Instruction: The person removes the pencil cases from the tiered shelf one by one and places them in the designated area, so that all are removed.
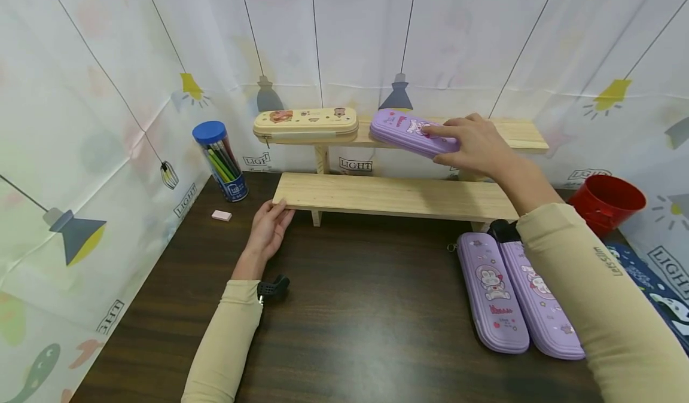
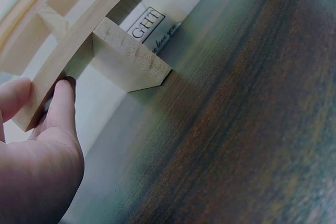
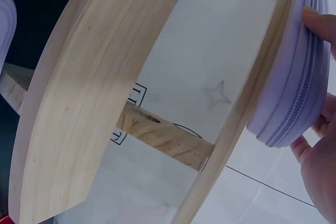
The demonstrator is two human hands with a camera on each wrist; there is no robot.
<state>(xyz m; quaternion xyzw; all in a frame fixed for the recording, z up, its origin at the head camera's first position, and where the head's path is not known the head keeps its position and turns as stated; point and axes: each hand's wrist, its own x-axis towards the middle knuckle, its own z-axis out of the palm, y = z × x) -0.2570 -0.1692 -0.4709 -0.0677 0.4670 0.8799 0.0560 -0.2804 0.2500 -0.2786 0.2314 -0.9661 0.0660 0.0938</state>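
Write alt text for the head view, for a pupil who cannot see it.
A person's right hand holds a purple pencil case at the top level of a wooden shelf, right of a cream case, while the left hand grips the lower level's left end. Two more purple cases lie on the table at right; a pencil jar stands at left.

Backdrop [image 1: 355, 26]: white cloth, hanging-lamp print | tabletop [image 1: 350, 295]: dark wood grain, faint glare

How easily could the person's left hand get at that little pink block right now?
Likely yes: the pink block lies near the left hand, with nothing visible between them, though that hand would first have to let go of the lower shelf.
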